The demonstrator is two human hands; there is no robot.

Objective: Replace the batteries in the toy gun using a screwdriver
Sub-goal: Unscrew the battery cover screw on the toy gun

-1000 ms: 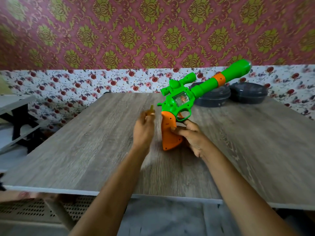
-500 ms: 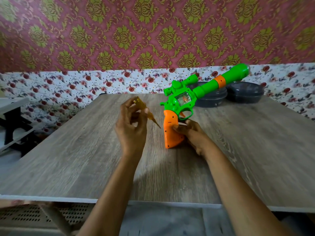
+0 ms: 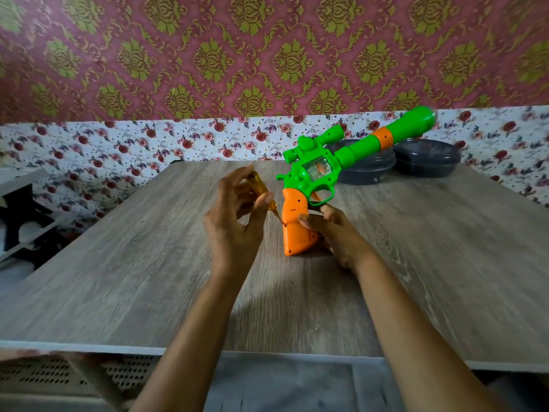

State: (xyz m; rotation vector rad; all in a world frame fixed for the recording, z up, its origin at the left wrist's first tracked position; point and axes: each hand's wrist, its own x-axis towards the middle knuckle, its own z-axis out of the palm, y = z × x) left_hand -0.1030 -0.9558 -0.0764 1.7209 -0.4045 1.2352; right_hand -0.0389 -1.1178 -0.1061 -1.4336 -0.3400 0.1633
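Note:
A green toy gun (image 3: 350,154) with an orange grip (image 3: 295,226) stands butt-down on the wooden table (image 3: 133,278), its barrel slanting up to the right. My right hand (image 3: 335,233) holds the orange grip from the right side, thumb on its face. My left hand (image 3: 234,224) pinches a small screwdriver (image 3: 261,190) with a translucent amber handle. Its thin tip slants down to the right and meets a small hole on the left edge of the grip.
Two dark round lidded containers (image 3: 427,157) sit at the table's far right, behind the gun barrel. A wallpapered wall rises behind the table. A white and black shelf unit (image 3: 17,209) stands to the left. The table's near edge runs just above my forearms.
My left hand has turned the screwdriver from pointing up to slanting down, and moved it right until its tip meets the orange grip. My right hand has kept its hold on the gun.

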